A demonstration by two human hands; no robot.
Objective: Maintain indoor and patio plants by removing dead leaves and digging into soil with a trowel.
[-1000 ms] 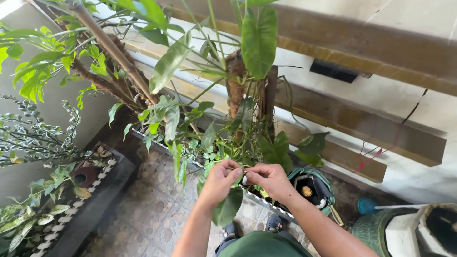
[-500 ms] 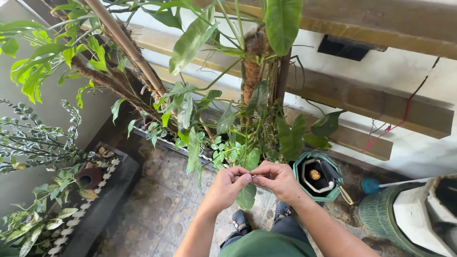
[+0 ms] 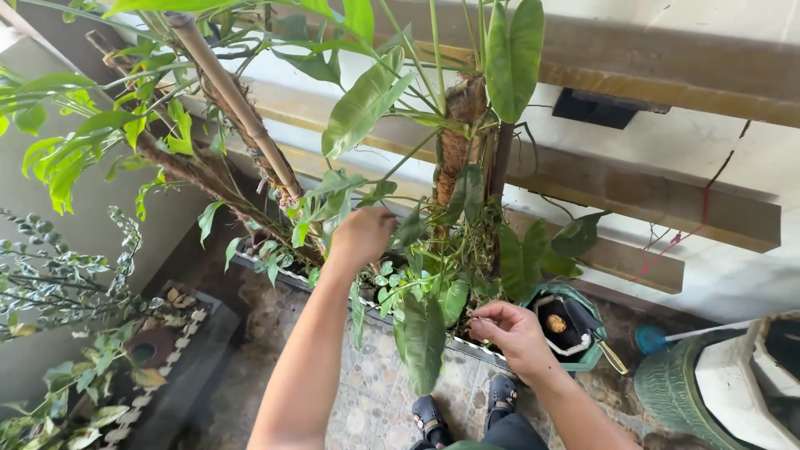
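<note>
My left hand reaches into the foliage of a potted climbing plant, with its fingertips hidden among small leaves next to the brown moss pole. Whether it grips anything is not visible. Lower right, my right hand has thumb and fingers pinched on what looks like a thin green stem beside a large drooping leaf. The plant grows from a long planter against the wall.
A bamboo cane leans diagonally at upper left. A small green pot sits right of my right hand, a green ceramic vessel further right. A dark planter with pebbles lies left. My sandalled feet stand on stone paving.
The hands were together at the drooping leaf's stem. My left hand has since lifted up and left into the foliage, while my right hand stays low. The view has shifted closer.
</note>
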